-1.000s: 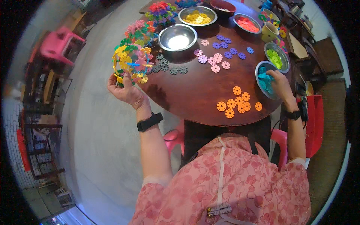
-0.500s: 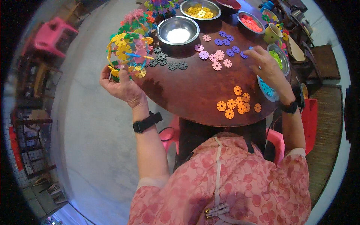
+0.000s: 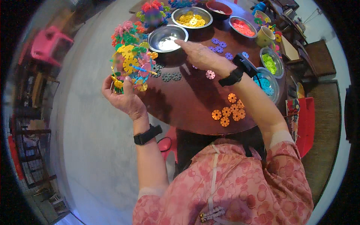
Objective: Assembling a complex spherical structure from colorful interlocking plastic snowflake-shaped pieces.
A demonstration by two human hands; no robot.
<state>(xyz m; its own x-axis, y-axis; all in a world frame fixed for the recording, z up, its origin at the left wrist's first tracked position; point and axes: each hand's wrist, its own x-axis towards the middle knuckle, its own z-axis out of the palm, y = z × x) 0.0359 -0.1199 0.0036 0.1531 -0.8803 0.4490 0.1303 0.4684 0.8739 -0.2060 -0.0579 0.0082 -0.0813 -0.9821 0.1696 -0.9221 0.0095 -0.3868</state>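
We hold the multicoloured snowflake-disc model (image 3: 131, 62) up in our left hand (image 3: 122, 95), at about ten o'clock from the middle of the round brown table (image 3: 187, 108), just past its rim. The fingers curl around the model's lower edge and grip it from beneath. It already looks like a sizeable cluster of interlocked yellow, green, pink, red and blue discs, so we judge the build well under way, though how much more belongs on it we cannot tell.

Our right hand (image 3: 204, 56) reaches across the table toward twelve o'clock, palm down, fingers stretched flat, the tips over the near rim of the empty steel bowl (image 3: 167, 37). Whether it pinches a piece underneath is hidden.

Plenty of loose stock is left: dark grey discs (image 3: 167, 75) lie just beside the model, a pink disc (image 3: 210, 74) sits near the wrist, purple discs (image 3: 221, 45) lie beyond it, and an orange group (image 3: 228, 110) lies at five o'clock. Bowls of yellow pieces (image 3: 191, 18), pink pieces (image 3: 243, 27), green pieces (image 3: 270, 62) and blue pieces (image 3: 265, 82) ring the far side from twelve to three o'clock. A second built cluster (image 3: 152, 11) stands near the yellow bowl.
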